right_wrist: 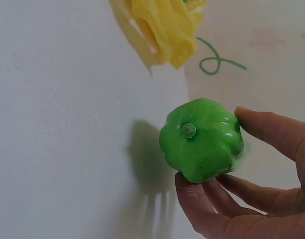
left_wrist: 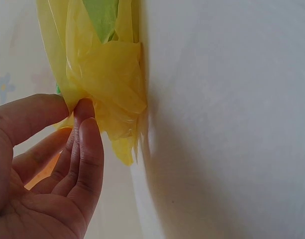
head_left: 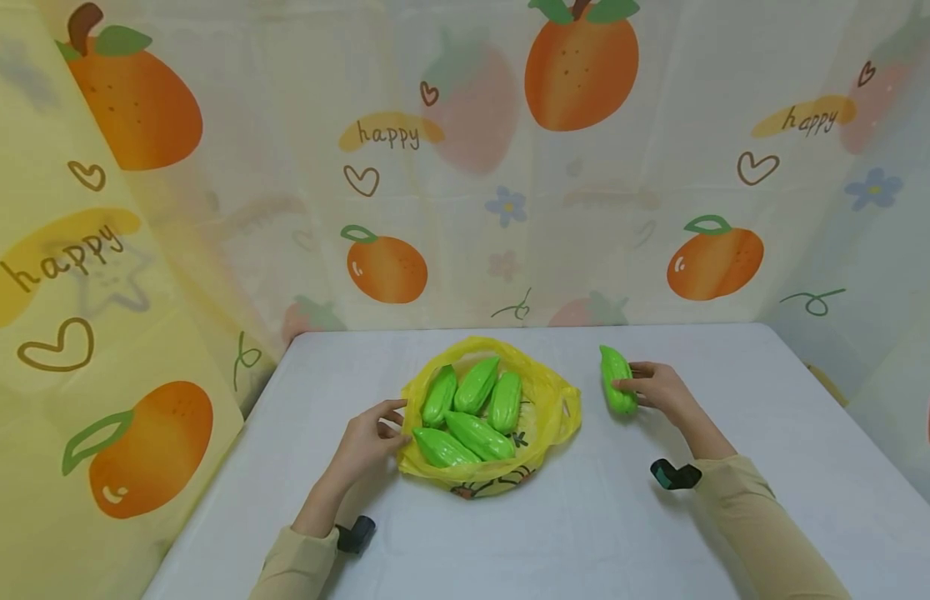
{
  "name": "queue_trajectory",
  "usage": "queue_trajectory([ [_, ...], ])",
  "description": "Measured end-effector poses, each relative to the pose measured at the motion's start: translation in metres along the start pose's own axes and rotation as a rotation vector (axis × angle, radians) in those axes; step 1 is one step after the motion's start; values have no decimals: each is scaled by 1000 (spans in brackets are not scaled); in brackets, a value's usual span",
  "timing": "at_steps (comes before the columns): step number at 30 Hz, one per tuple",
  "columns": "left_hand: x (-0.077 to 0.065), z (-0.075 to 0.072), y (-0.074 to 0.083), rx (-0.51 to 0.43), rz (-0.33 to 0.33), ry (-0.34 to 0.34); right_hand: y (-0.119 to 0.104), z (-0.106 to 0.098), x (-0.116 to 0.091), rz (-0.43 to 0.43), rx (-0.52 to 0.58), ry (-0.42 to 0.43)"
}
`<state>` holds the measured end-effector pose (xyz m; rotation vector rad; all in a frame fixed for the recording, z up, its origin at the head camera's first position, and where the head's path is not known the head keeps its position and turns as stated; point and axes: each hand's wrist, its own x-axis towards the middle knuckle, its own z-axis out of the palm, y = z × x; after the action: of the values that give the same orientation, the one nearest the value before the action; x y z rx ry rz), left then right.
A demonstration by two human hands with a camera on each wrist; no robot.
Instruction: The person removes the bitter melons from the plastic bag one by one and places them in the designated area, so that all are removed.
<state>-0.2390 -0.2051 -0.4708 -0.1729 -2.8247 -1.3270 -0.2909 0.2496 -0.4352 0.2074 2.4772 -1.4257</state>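
Left hand (head_left: 366,446): pinched yellow bag (head_left: 540,425).
Right hand (head_left: 663,389): gripped green gourd (head_left: 616,371), right of bag.
Bag print (head_left: 483,487): was partly hidden.

A crinkled yellow bag (head_left: 540,385) sits mouth up, its left rim pinched by the left hand (head_left: 366,446). Five glossy green gourds (head_left: 504,402) lie inside at differing angles (the nearest two slant alongside each other). A sixth gourd (head_left: 615,372), ribbed, is pinched by the right hand (head_left: 663,390) right of the bag, pointed tip facing away from the person.
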Motion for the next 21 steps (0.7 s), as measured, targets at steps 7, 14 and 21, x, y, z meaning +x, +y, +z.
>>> queue_trajectory([
  [7, 0, -1, 0, 5, 2, -1, 5, 0, 4, 24, -21, -9],
  [14, 0, -1, 0, 8, 1, 1, 11, 0, 8, 50, -15, -16],
  [21, 1, -1, -2, 9, 12, -4, 12, -1, 13, 67, -9, -18],
])
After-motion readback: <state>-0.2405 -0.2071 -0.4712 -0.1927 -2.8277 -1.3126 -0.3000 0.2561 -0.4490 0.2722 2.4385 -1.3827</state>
